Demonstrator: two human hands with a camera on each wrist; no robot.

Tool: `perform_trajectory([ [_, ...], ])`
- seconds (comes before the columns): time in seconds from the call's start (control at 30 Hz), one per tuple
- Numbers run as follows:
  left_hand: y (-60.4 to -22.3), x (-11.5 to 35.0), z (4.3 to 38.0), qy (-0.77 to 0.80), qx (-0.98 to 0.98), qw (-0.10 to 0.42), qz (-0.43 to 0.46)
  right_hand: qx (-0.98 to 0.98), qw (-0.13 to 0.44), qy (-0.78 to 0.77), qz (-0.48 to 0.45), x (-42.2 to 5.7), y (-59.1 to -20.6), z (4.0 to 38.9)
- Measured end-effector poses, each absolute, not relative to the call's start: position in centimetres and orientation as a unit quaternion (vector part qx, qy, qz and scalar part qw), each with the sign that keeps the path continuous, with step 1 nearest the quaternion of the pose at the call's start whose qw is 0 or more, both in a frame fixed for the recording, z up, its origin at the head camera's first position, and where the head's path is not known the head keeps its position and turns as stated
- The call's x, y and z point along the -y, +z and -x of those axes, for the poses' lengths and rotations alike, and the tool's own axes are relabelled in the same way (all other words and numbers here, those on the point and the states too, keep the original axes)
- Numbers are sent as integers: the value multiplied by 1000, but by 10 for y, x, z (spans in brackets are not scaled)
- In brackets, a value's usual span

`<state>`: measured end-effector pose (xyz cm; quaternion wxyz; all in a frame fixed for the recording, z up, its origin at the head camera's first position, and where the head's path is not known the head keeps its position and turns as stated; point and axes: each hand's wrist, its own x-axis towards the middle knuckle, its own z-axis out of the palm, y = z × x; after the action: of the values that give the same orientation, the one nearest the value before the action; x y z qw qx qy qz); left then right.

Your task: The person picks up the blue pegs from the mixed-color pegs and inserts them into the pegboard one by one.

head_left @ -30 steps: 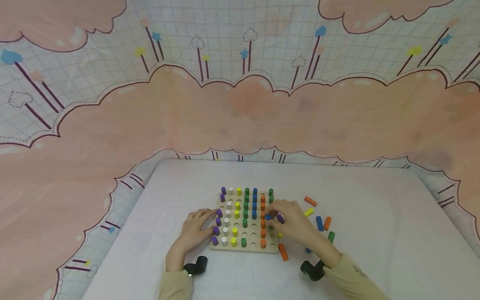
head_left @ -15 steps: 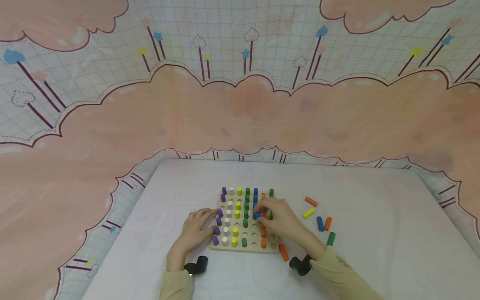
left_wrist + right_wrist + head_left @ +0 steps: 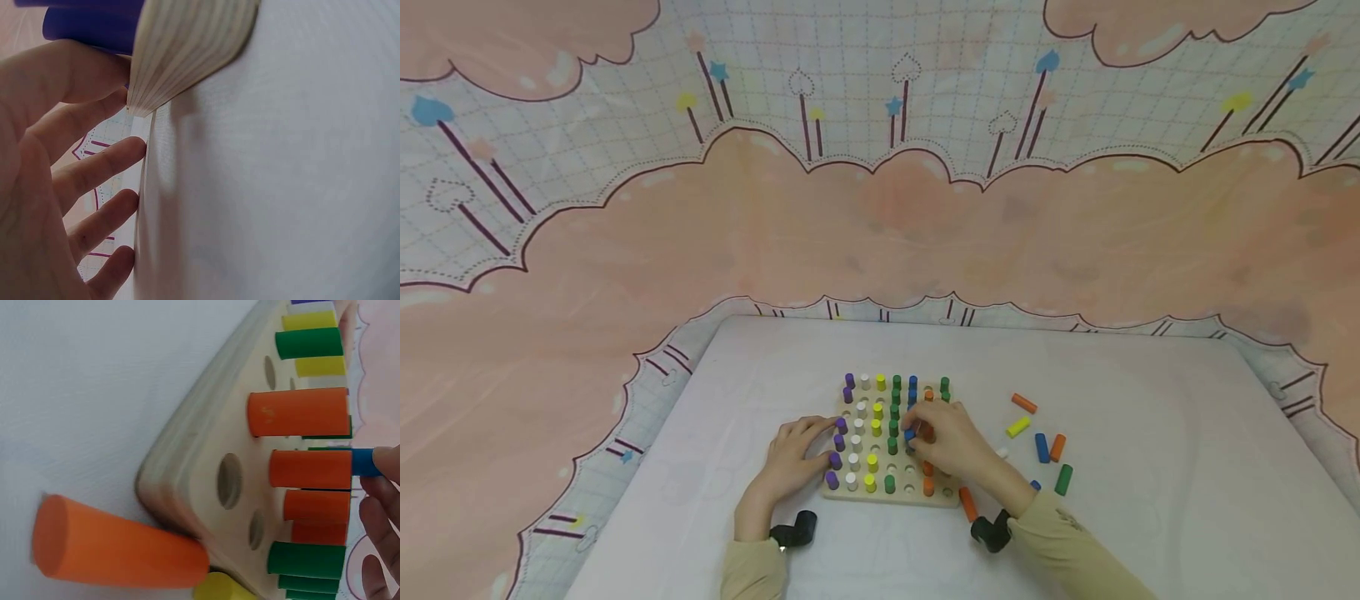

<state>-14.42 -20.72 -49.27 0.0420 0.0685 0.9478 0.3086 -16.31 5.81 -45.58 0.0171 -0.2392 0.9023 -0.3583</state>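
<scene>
Pinching blue peg (image 3: 910, 436) in right hand (image 3: 953, 440), near upright, nine o'clock from palm; touching board (image 3: 891, 498) with left hand (image 3: 792, 456), fingers spread.

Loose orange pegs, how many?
3: rear peg; middle peg, right of a loose blue peg; near peg, by the board. The right hand may hide others.

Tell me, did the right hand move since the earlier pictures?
Yes: the right hand moved left across the pegboard, pinching a blue peg.
</scene>
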Motion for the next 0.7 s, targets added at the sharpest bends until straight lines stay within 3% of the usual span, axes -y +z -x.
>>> perform_trajectory([
  [0.7, -497, 208, 146, 303, -950, 37, -70, -915, 18, -322, 241, -57, -463, 163],
])
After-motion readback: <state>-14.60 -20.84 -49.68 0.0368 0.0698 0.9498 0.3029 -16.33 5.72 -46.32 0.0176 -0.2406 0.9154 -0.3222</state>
